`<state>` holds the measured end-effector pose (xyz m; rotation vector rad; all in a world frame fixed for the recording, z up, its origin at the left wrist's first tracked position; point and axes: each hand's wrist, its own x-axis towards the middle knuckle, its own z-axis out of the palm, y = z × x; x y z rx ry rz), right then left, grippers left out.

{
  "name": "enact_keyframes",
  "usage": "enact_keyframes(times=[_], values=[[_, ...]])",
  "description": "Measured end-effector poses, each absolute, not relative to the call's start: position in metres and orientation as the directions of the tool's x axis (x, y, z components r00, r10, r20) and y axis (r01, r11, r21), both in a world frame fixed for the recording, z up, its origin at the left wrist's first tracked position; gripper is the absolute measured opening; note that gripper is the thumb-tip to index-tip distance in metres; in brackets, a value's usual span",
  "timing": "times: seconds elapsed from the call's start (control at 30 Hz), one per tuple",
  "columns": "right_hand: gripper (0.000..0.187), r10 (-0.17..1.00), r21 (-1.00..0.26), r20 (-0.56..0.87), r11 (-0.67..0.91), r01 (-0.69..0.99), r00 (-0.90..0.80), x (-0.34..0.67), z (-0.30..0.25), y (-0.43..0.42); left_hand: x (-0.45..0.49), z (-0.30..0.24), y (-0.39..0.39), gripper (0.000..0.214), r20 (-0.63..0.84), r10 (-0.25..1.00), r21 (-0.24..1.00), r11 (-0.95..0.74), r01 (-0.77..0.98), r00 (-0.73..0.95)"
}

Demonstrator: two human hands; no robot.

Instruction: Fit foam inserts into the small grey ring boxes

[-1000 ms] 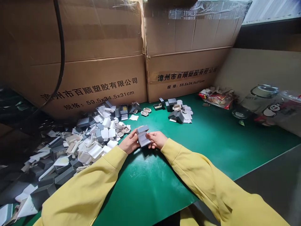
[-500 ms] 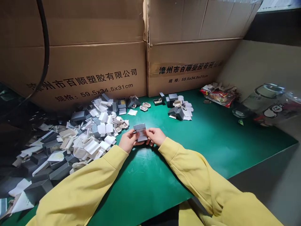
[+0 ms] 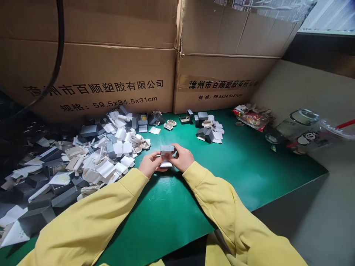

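Note:
A small grey hinged box [image 3: 166, 154] is held between both hands above the green mat [image 3: 244, 162]. My left hand [image 3: 149, 164] grips its left side with fingers curled. My right hand [image 3: 181, 158] closes on its right side, fingers over the lid. The box's lid stands nearly folded down over the base. Both arms wear yellow sleeves. A big heap of grey boxes and white inserts [image 3: 83, 162] lies just left of my left hand.
Two large cardboard cartons [image 3: 111, 66] stand along the back. A smaller cluster of grey boxes [image 3: 206, 127] lies behind the hands. A crumpled wrapper [image 3: 251, 116] and a clear plastic cup [image 3: 302, 129] sit at the right. The mat's edge runs diagonally at lower right.
The box has been turned in the hands and its lid has folded down toward the base. The hands stayed in about the same spot; the camera shifted slightly.

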<state>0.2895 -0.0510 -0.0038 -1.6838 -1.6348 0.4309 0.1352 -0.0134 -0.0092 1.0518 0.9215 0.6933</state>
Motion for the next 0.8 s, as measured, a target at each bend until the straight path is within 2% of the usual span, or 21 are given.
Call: enact_keyframes(times=[0.1,0.3,0.53,0.63,0.8], values=[[0.023,0.941,-0.722,0.328,0.194,0.664,0.081,0.292,-0.003,-0.050,0.135,-0.008,-0.016,0.033,-0.276,0.838,0.946,0.324,-0.023,0.470],[0.017,0.957,-0.809,0.245,0.113,0.577,0.157,0.290,-0.004,-0.048,0.134,-0.010,-0.017,0.021,-0.251,0.805,0.956,0.294,0.005,0.538],[0.027,0.986,-0.935,0.102,0.051,0.350,0.131,0.289,-0.016,-0.046,0.130,-0.016,-0.006,0.043,-0.284,0.683,0.842,0.514,-0.166,0.673],[0.030,0.989,-0.931,0.095,0.047,0.362,0.115,0.288,-0.016,-0.047,0.128,-0.016,-0.004,0.045,-0.287,0.668,0.815,0.547,-0.192,0.686],[0.028,0.966,-0.876,0.216,0.127,0.466,0.143,0.289,-0.009,-0.051,0.128,-0.015,-0.004,0.044,-0.279,0.663,0.805,0.556,-0.207,0.695]])
